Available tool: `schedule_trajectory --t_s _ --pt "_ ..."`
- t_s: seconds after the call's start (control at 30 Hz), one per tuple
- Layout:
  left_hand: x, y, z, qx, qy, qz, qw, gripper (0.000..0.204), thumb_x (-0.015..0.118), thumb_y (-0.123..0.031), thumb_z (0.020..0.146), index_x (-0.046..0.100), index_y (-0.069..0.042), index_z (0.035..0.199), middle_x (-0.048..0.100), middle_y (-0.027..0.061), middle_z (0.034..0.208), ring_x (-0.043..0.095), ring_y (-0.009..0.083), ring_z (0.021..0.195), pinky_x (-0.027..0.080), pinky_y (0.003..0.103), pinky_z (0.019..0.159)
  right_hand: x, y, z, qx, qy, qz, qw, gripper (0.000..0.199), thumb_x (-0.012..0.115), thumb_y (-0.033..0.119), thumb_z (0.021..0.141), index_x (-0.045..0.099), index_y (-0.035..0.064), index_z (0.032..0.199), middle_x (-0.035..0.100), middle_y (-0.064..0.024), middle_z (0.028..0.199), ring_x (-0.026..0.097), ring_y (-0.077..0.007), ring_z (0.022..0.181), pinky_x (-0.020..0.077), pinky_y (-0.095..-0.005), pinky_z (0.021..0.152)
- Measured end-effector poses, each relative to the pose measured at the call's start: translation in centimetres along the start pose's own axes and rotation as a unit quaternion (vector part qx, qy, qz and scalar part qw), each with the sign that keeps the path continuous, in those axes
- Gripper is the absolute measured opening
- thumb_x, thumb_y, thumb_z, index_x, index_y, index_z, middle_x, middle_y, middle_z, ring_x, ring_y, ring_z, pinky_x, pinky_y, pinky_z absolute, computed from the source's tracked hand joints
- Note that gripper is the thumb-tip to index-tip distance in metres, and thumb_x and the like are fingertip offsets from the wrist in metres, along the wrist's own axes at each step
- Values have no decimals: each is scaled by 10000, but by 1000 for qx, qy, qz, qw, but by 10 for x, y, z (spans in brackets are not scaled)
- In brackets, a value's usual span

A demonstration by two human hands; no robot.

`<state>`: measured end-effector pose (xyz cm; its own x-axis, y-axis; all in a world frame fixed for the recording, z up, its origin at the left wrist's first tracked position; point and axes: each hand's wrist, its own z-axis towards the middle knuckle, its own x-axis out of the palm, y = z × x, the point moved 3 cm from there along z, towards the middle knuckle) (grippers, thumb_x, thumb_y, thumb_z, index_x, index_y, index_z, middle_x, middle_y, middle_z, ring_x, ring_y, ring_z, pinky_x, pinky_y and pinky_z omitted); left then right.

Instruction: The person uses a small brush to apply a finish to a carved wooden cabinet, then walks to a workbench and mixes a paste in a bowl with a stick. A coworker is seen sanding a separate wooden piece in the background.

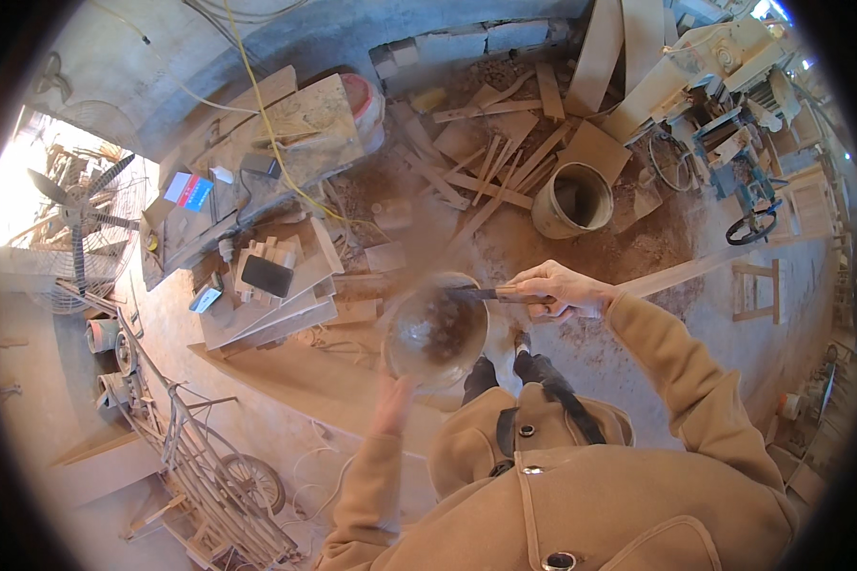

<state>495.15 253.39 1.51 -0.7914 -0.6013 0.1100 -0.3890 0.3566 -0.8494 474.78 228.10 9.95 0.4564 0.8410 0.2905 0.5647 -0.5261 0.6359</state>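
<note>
A round, shiny bowl [436, 333] hangs in front of my body, its inside dark and hard to make out through blur. My left hand [393, 400] grips its lower left rim, partly blurred. My right hand [552, 288] is closed round the handle of a dark, flat tool [490, 294], which reaches leftward over the bowl's upper right rim. The tool's far end lies in or over the bowl, and its exact kind is unclear.
A rusty-rimmed bucket [573, 202] stands ahead on the right, near scattered wood offcuts [505, 157]. Stacked boards on the left carry a black phone [268, 276]. A dusty workbench [319, 124] lies beyond, crossed by a yellow cable [274, 143]. A standing fan [78, 214] is far left.
</note>
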Motion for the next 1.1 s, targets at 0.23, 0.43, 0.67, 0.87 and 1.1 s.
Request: schedule_trajectory --t_s 0.23,0.43,0.67,0.87,1.1 --pt "13 -15 5 39 28 22 999 599 576 19 709 489 11 1302 597 69 1115 558 165 969 473 294 835 -1 -2 5 -47 -48 -180 981 354 538 231 966 632 30 1242 603 -62 715 485 -84 499 406 -250 445" --pt "27 -26 0 32 1 18 999 558 582 -15 740 486 19 1289 590 73 1101 550 169 970 469 310 855 35 -3 -8 -209 -123 -369 897 382 508 352 963 655 34 1116 683 -204 959 648 -407 865 501 -433 806" --pt "26 3 15 2 -1 28 1000 553 576 3 743 487 16 1288 595 70 1090 565 158 954 484 290 821 31 17 -17 -214 -178 -407 870 355 559 257 931 622 28 1195 674 -226 842 653 -394 747 524 -435 704" --pt "33 11 11 0 7 49 999 858 530 49 683 299 -39 1505 502 124 1339 540 155 1004 474 252 799 45 -14 -19 -170 -209 -499 823 361 547 252 922 591 67 1229 641 -231 722 621 -430 674 504 -516 639" --pt "39 24 4 -31 -89 -33 995 402 614 -8 753 523 -19 1145 585 40 961 562 140 826 467 287 709 48 -26 -42 -197 -203 -428 858 312 492 289 942 595 153 1203 679 -178 783 627 -424 717 497 -524 684"
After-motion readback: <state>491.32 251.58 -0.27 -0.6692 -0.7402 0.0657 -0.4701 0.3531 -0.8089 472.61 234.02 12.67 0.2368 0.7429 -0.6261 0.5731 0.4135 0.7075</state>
